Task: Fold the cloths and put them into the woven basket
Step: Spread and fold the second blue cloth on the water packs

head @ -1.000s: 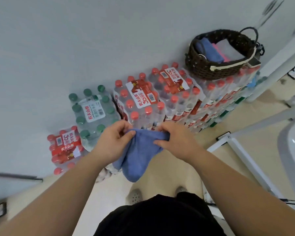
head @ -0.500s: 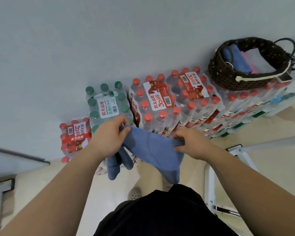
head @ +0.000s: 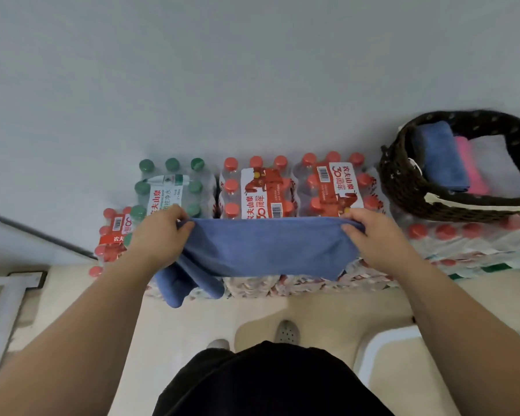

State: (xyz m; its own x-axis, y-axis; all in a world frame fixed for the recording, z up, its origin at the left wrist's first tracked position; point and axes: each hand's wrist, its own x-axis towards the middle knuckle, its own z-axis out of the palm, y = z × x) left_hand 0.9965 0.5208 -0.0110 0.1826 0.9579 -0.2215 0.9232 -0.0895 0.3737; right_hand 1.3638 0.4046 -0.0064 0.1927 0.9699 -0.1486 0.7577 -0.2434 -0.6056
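- Basket [head: 403, 187]: 3 folded cloths in already: blue, pink, pale.
- L hand [head: 159, 232] + R hand [head: 370, 235] pinch cloth [head: 264, 250] top corners, spread left of basket.
- Left: fold it, drop in.

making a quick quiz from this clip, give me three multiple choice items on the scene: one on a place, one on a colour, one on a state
1. Where is the woven basket?
A. on the floor
B. on the stacked bottle packs, far right
C. in one hand

2. What colour is the held cloth?
A. blue
B. pink
C. white

3. How is that cloth held?
A. bunched in one hand
B. lying flat on the packs
C. stretched between both hands

B: the basket rests on the red-capped packs.
A: it is plainly blue.
C: the left hand and right hand each pinch an end.
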